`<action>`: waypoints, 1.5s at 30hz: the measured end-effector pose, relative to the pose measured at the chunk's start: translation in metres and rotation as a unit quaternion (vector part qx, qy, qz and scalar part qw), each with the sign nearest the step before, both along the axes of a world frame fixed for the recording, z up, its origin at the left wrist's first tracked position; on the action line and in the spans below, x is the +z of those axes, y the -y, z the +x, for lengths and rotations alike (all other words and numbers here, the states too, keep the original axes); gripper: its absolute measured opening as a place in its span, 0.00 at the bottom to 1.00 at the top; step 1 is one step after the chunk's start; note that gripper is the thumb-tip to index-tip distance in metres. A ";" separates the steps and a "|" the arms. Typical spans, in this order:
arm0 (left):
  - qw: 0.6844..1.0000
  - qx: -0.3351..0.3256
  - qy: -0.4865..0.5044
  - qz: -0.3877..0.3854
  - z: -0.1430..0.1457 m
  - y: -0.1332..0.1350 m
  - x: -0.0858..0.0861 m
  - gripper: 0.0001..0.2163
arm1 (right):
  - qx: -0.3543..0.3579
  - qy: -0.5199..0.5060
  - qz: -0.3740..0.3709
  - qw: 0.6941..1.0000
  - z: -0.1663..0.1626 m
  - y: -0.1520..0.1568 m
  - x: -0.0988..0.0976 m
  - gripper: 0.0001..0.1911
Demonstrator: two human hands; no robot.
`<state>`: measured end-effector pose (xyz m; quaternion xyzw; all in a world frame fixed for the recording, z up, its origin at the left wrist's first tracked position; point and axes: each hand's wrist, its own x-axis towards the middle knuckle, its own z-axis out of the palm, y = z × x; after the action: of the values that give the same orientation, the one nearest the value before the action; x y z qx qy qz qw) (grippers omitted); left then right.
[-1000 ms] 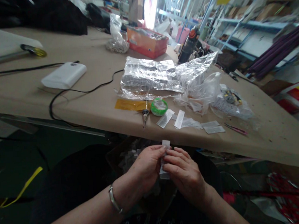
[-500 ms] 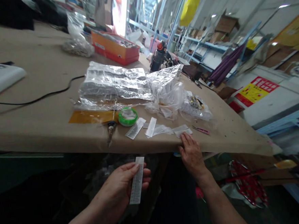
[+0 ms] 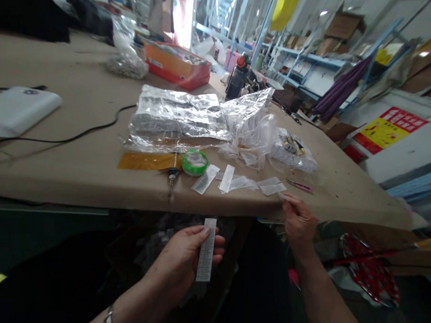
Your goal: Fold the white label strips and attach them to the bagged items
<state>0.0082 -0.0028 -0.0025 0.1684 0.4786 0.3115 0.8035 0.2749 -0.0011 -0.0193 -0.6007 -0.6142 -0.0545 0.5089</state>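
My left hand [image 3: 195,246] is closed on a narrow printed label strip [image 3: 207,250], thumb on top, below the table's front edge. My right hand [image 3: 300,219] is at the table edge with its fingers pinched together; a pale scrap seems to show at the fingertips, too small to name. Just beyond it lie a pale strip piece [image 3: 272,186] and pink-handled tweezers [image 3: 300,185]. More pale strips [image 3: 227,178] are spread to the left. Beside them sit a round green-rimmed tin [image 3: 195,163] and a soldering iron [image 3: 172,177], its tip toward the front edge.
Behind the strips lie a silvery plastic bag [image 3: 179,116], an amber sheet [image 3: 145,161] and a clear bag of small parts [image 3: 292,149]. An orange box [image 3: 177,65] stands farther back. A black cable [image 3: 88,132] runs from the left, near a white device [image 3: 20,111].
My right hand has drawn back from the strip piece toward me and to the right, its fingers now pinched. The left hand still holds the label strip. The view has shifted slightly.
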 end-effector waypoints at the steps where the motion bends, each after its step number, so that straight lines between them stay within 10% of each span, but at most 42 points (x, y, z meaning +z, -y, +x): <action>1: 1.000 0.002 0.007 0.000 0.000 0.000 0.001 0.05 | 0.018 -0.017 0.017 1.000 -0.015 0.004 0.004 0.07; 8: 0.990 0.064 0.125 0.028 -0.001 -0.003 0.000 0.04 | 0.346 0.134 -0.021 0.928 -0.121 0.023 -0.003 0.12; 31: 0.985 0.107 0.131 0.027 -0.012 -0.002 -0.006 0.05 | 0.326 0.268 -0.075 0.904 -0.145 0.034 0.005 0.10; 38: 0.996 0.037 0.079 0.035 -0.016 0.000 0.006 0.06 | 0.275 -0.083 -0.202 0.936 -0.132 0.020 0.010 0.13; 45: 0.995 -0.035 0.076 0.058 -0.018 0.006 0.009 0.09 | 0.295 -0.353 -0.377 0.804 -0.134 -0.005 0.003 0.08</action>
<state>-0.0102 -0.0089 0.0063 0.2068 0.3910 0.3227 0.8368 0.1408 0.0036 -0.0162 -0.5125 -0.5116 0.5502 0.4158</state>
